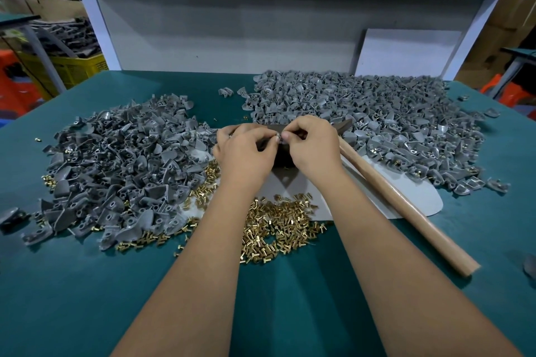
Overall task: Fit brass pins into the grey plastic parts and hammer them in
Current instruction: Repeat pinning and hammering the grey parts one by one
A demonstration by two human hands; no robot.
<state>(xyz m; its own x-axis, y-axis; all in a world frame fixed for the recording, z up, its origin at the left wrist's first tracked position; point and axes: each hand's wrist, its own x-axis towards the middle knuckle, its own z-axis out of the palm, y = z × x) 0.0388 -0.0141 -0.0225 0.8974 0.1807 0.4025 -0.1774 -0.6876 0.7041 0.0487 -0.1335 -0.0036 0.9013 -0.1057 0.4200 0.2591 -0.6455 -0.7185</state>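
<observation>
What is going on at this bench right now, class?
A person is assembling small parts. Both hands, the left hand and the right hand, meet over a dark block, pinching a small piece between the fingertips. Loose brass pins lie below them, grey plastic parts are heaped on both sides, and the hammer lies untouched on the right.

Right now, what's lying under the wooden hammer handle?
The hammer handle lies across a pale grey sheet on the green table. Its head end runs behind the right hand, so what lies under that end is hidden.
</observation>
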